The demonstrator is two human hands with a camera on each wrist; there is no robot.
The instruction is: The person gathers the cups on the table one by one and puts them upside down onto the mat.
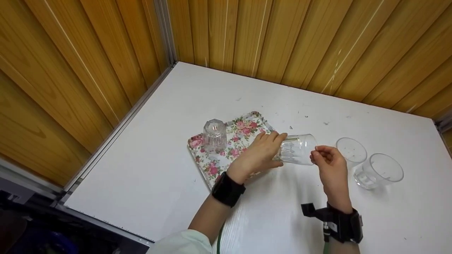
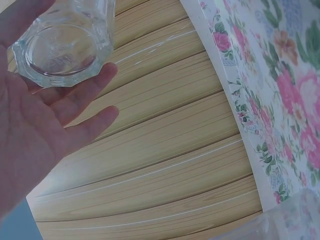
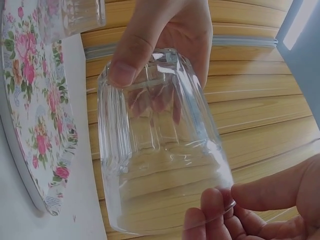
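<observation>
Clear faceted glass point(image 1: 296, 149), sideways, thick base

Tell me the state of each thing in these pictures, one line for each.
Clear faceted glass: on its side in the air, held at both ends.
Left hand: grips its base.
Right hand: pinches its rim.
Inverted glass: upside down on the floral tray.
Two clear cups: upright, empty.

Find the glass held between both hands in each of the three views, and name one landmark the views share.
Head: glass lies sideways at centre, between the left hand and right hand.
Left wrist: top left, its base facing the camera.
Right wrist: centre, filling the picture.
Shared landmark: the floral tray.
</observation>
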